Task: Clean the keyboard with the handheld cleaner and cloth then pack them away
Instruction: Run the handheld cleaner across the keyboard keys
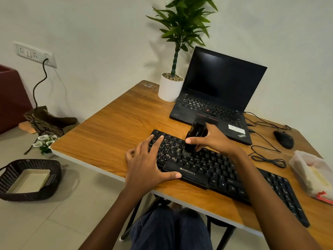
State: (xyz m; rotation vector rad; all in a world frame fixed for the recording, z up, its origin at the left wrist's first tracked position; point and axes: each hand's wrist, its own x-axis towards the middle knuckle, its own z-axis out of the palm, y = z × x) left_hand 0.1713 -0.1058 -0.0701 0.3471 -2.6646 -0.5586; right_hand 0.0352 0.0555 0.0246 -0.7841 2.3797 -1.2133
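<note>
Right hand is gripping the handheld cleaner, brushing the keyboard; left hand, fingers flat, is pinning it down. Next, probably sweeping rightward across rows.

The single view looks out from the person's head, above the near edge of the counter, and faces forward and down across it toward the wall. It sits close: the keyboard fills the lower middle, and the wide lens bows the counter's edges. The frame reaches the laptop at the far side, the floor and a basket on the left, and the person's knees at the bottom.
</note>
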